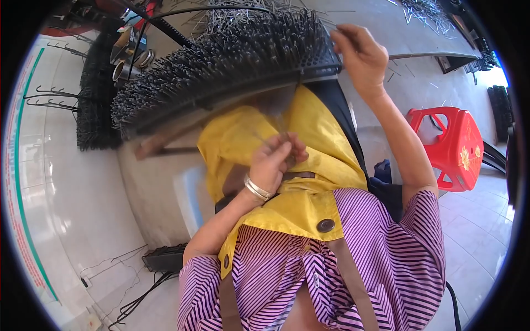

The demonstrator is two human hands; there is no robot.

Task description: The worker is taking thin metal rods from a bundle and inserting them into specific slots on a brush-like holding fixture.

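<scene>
My left hand (274, 161), with a silver bangle at the wrist, is closed in front of my yellow apron (326, 132). Thin, motion-smeared rods (257, 134) stick up from its fingers; their exact kind is unclear. A long black perforated rack (322, 70) lies across above my lap, tilted. Dark thin rods (232, 58) stand upright in it, packed like bristles. At its right end my right hand (361, 55) is raised, thumb and fingers pinched together beside the outermost rods. Whatever those fingertips hold, if anything, is too small to see.
Loose silvery rods (237, 19) are heaped beyond the rack, with another pile (425, 16) at the far right. A red plastic stool (466, 149) stands to the right. More black racks (99, 88) stand at the left beside a white wall with hooks (52, 99).
</scene>
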